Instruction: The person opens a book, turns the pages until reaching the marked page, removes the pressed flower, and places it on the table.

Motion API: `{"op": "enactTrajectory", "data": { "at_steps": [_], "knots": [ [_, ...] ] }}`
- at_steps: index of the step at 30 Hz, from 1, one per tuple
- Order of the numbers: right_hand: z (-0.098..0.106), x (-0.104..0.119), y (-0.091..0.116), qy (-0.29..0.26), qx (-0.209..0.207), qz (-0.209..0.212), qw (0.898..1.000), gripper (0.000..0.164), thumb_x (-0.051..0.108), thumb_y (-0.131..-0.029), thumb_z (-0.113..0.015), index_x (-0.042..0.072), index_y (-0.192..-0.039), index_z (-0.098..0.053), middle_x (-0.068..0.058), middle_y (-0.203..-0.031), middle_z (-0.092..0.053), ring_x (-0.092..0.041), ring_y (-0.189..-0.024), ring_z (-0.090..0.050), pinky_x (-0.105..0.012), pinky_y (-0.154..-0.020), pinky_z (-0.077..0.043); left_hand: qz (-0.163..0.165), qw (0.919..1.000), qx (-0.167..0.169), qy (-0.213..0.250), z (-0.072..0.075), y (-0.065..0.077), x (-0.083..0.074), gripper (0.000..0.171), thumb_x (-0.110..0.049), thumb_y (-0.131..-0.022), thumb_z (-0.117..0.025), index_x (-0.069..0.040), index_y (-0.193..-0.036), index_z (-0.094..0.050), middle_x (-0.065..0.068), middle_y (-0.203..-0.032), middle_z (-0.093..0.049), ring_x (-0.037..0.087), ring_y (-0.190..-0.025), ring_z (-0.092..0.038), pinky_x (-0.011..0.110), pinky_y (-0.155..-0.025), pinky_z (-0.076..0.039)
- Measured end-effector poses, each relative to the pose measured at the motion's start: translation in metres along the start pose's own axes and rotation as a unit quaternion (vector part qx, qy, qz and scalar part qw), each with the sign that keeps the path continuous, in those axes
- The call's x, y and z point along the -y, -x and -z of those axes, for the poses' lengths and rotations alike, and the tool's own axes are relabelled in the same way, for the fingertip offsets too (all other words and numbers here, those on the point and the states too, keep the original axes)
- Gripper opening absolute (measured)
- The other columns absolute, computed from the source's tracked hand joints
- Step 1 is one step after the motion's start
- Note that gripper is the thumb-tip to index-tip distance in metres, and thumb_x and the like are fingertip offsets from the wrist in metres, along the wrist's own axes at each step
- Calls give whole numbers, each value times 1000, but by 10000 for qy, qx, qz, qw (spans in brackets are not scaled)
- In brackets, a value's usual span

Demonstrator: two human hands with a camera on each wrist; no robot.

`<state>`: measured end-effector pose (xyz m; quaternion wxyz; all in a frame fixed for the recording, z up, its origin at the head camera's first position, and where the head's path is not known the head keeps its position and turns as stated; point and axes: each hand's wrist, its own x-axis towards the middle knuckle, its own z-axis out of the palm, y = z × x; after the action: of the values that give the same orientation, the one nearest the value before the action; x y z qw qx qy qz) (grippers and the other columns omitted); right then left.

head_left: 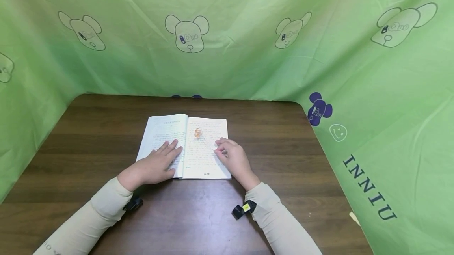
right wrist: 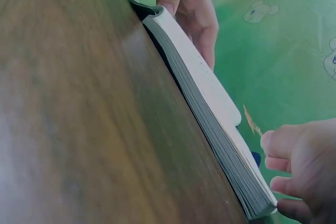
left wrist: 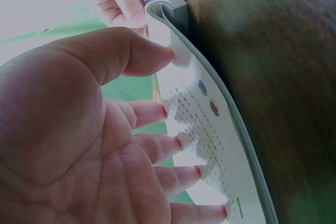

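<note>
An open book (head_left: 207, 168) lies on the table, printed pages up. My left hand (head_left: 157, 164) rests on the lower part of its left page with the fingers spread; in the left wrist view the fingertips (left wrist: 178, 142) press on the print. Over the right page, my right hand (head_left: 232, 158) pinches the thin pale stem of a small orange piece (head_left: 198, 133) that looks like a dried flower. That orange piece (right wrist: 251, 120) stands out past the thumb and forefinger in the right wrist view. Whether it touches the page I cannot tell.
The brown wooden table (head_left: 283, 140) extends around the book. A green cloth (head_left: 241, 69) with printed bear heads hangs behind it and at both sides. Each wrist wears a black camera (head_left: 238, 211). A small pale scrap (head_left: 354, 218) sits at the right table edge.
</note>
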<state>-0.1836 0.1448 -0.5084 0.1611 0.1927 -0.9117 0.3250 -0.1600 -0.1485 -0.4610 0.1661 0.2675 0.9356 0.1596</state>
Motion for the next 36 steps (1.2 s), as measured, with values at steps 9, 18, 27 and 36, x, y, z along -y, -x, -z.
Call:
{"op": "enactTrajectory", "data": {
  "at_steps": [9, 18, 27, 36],
  "knots": [
    [20, 6, -6, 114, -258, 121, 9995, 10, 10, -89, -79, 10, -81, -72, -4, -115, -77, -24, -119, -69, -40, -100, -53, 19, 10000, -2, -19, -1, 0, -3, 71, -24, -98, -59, -3, -160, -32, 20, -170, -15, 47, -155, -16, 76, -110, -27],
    [33, -9, -17, 21, -352, -212, 9992, 5, 9, -91, -77, 8, -86, -75, -6, -114, -77, -24, -122, -67, -38, -106, -50, 38, 10000, 5, 30, -2, 1, -2, 72, -25, -98, -58, -4, -161, -30, 19, -171, -13, 46, -155, -15, 76, -111, -27],
    [50, -26, -21, 95, -623, -635, 9960, 9, 13, -92, -77, 7, -87, -75, -6, -115, -77, -25, -122, -67, -41, -105, -50, 1, 10000, -25, -20, 0, 1, -3, 71, -24, -98, -59, -3, -160, -31, 20, -170, -16, 47, -154, -17, 76, -110, -27],
    [59, -39, -22, 174, -724, -891, 9932, 12, 14, -91, -77, 4, -85, -75, -8, -112, -77, -27, -115, -70, -42, -100, -52, 7, 10000, -13, 22, 2, 2, -4, 69, -24, -99, -57, -4, -160, -32, 20, -170, -16, 47, -155, -17, 74, -111, -28]
  ]
}}
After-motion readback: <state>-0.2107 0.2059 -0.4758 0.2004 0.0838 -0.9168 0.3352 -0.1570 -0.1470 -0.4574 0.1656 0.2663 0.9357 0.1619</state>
